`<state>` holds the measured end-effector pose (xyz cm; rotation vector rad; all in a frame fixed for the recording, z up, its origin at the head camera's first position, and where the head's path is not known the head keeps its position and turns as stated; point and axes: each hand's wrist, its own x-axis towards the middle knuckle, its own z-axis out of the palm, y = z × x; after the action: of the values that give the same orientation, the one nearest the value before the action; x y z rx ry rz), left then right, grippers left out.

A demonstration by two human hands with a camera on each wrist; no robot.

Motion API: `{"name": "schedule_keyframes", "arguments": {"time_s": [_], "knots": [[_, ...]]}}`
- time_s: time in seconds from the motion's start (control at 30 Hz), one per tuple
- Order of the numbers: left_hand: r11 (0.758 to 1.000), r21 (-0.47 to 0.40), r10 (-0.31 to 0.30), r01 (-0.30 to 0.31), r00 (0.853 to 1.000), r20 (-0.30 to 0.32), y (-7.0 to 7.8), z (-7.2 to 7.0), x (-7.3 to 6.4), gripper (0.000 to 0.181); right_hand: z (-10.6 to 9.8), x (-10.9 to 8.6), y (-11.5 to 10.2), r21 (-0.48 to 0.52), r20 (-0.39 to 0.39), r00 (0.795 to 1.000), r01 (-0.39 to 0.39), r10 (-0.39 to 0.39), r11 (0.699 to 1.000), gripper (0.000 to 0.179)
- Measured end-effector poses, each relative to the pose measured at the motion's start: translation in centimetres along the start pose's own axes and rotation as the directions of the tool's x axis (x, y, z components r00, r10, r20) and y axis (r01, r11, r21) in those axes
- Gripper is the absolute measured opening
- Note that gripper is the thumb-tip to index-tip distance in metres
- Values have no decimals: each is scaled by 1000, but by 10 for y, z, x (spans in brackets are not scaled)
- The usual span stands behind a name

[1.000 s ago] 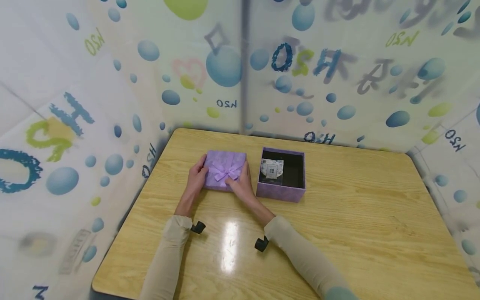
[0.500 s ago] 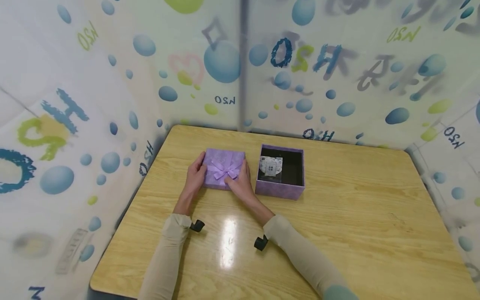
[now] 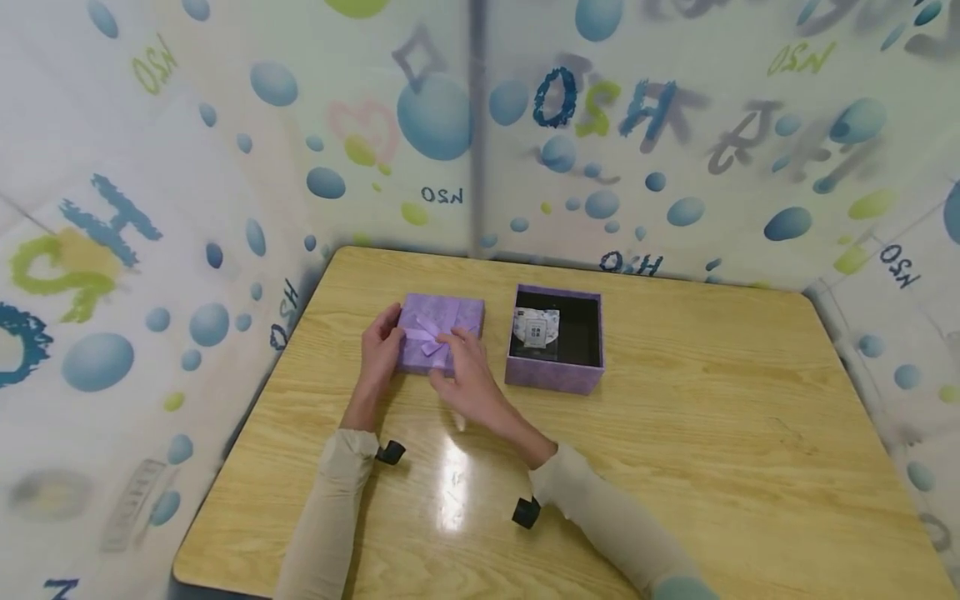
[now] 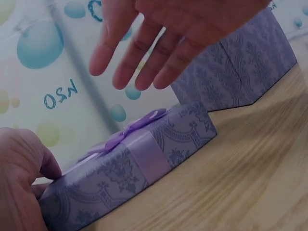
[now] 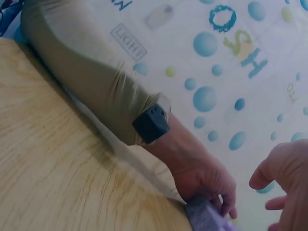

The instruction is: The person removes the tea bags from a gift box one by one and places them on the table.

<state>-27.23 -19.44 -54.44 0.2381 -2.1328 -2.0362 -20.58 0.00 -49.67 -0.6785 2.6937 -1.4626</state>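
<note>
A purple patterned box lid (image 3: pixel 467 312) with a lilac ribbon bow (image 3: pixel 427 331) lies on the table, bow side up. My left hand (image 3: pixel 380 352) grips its left end, thumb at the top edge in the left wrist view. Over the lid's right front part is my right hand (image 3: pixel 474 379), which overlaps the bow in the head view. From the left wrist, that right hand (image 4: pixel 166 38) shows raised above the lid, fingers extended and slightly apart, holding nothing. To the right stands the matching open box (image 3: pixel 553 377), black inside.
A white printed packet (image 3: pixel 536 328) lies inside the box on its left side. The wooden table (image 3: pixel 712 433) ends at a patterned wall sheet (image 3: pixel 675 133) at the back and another at the left. Small black cameras (image 3: pixel 526 512) are worn on both wrists.
My right hand has let go of the lid's right edge and come up over its right front part. The left hand keeps its grip at the left end; the lid stays on the table.
</note>
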Motion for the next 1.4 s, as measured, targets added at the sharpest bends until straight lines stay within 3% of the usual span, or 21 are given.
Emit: {"name": "schedule_keyframes", "arguments": {"time_s": [0.1, 0.2, 0.27, 0.33, 0.4, 0.43, 0.5, 0.6, 0.73, 0.83, 0.93, 1.03, 1.23, 1.3, 1.4], "knots": [[1000, 24, 11, -9, 999, -52, 3, 2, -2, 52, -7, -6, -9, 25, 5, 999, 48, -48, 999, 44], [991, 116, 86, -67, 982, -165, 8, 9, -7, 48, -17, -14, -14, 76, -10, 998, 66, -65, 995, 32], [976, 166, 184, -145, 950, -254, 14, 16, -12, 46, -23, -19, -16, 108, -29, 997, 75, -72, 991, 24], [954, 186, 286, -236, 903, -320, 20, 25, -18, 43, -30, -24, -16, 129, -59, 994, 98, -91, 987, 19], [930, 145, 368, -338, 866, -338, 27, 37, -24, 43, -37, -28, -16, 131, -98, 989, 124, -111, 984, 15], [920, 118, 392, -375, 858, -330, 30, 44, -27, 43, -42, -30, -15, 132, -121, 985, 135, -119, 982, 14], [910, 62, 410, -410, 865, -291, 36, 60, -34, 43, -53, -34, -13, 133, -169, 978, 146, -123, 980, 15], [914, 6, 399, -405, 898, -184, 45, 85, -46, 44, -72, -39, -9, 136, -234, 968, 127, -93, 983, 17], [948, 24, 316, -316, 949, 8, 50, 115, -57, 51, -100, -43, -1, 145, -301, 953, 83, -36, 986, 16], [972, 54, 220, -228, 967, 127, 50, 133, -62, 59, -121, -46, 7, 141, -339, 941, 50, 1, 989, 16], [986, 54, 144, -158, 968, 206, 51, 149, -63, 64, -141, -48, 16, 131, -383, 923, 5, 46, 991, 17], [991, 44, 109, -124, 959, 260, 52, 162, -60, 65, -159, -50, 26, 136, -413, 906, -44, 97, 990, 16], [998, 44, 18, -35, 944, 330, 51, 172, -59, 67, -178, -53, 47, 137, -420, 887, -146, 191, 980, 16], [999, 31, 7, -18, 939, 343, 48, 174, -58, 66, -181, -53, 52, 132, -426, 879, -173, 213, 976, 16], [999, 5, 42, -47, 937, 348, 42, 174, -58, 66, -183, -53, 58, 152, -427, 876, -175, 224, 973, 16]]}}
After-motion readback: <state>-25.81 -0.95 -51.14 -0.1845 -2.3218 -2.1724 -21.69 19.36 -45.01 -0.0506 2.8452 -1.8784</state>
